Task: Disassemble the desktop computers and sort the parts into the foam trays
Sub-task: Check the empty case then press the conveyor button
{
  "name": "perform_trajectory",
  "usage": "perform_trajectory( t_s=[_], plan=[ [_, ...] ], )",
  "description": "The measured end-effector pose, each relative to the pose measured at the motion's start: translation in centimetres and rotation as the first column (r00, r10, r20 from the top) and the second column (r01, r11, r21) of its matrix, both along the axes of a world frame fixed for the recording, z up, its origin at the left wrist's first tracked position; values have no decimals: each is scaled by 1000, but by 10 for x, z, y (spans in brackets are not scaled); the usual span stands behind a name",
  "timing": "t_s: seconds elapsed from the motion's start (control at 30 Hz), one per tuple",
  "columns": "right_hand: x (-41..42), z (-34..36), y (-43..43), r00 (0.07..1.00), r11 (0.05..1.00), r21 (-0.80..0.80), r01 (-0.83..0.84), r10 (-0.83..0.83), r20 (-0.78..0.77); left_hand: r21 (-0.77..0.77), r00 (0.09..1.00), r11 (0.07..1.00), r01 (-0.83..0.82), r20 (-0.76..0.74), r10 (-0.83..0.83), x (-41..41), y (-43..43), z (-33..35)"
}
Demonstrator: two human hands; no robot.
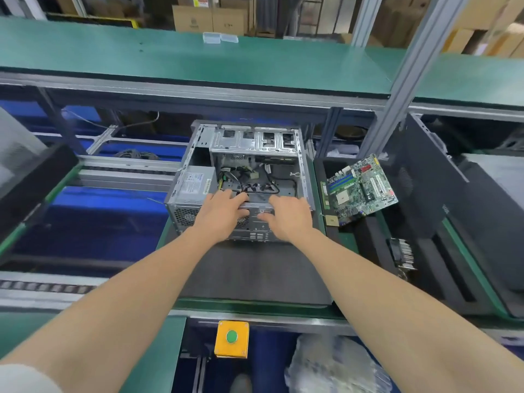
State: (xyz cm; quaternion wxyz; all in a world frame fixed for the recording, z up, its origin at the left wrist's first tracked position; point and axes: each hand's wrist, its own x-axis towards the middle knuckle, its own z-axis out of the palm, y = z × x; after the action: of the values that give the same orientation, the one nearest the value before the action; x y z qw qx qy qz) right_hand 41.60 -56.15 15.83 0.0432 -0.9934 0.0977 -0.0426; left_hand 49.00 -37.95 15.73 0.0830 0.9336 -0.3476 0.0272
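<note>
Opened computer case (241,154) sits at centre of bench, open side up, power supply (195,184) in its 9 o'clock corner, loose cables (255,188) inside. Left hand (221,214) curls fingers over case's 6 o'clock rim, gripping it. Right hand (289,219) lays fingers nearly straight, slightly spread, on same rim. Motherboard (361,190) lies tilted on black foam tray (368,242) at 3 o'clock of case.

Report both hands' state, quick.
Left hand: fingers curled over the rear edge of the case, gripping it.
Right hand: open, fingers spread against the case's rear panel.
</note>
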Motion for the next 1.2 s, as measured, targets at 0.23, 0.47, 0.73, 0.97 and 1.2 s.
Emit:
perform_trajectory(
  t_s=[0.23,0.47,0.73,0.97,1.2],
  plan=[
    [-49,-3,15,998,998,-40,-50,52,47,17,1000,999,-29,-7,29,-49,15,0],
    [-83,4,26,998,997,-47,-54,55,28,-9,999,999,-49,-9,49,-79,24,-4],
    [-129,-26,73,848,874,157,-460,380,369,-454,962,849,-272,-129,239,-169,55,-60],
    [-167,-118,117,846,684,607,405,-29,-532,58,479,806,-590,-778,407,-190,83,-136],
    [-171,-156,135,697,290,638,714,-202,-688,66,416,762,-644,-807,421,-185,89,-159]
  ],
)
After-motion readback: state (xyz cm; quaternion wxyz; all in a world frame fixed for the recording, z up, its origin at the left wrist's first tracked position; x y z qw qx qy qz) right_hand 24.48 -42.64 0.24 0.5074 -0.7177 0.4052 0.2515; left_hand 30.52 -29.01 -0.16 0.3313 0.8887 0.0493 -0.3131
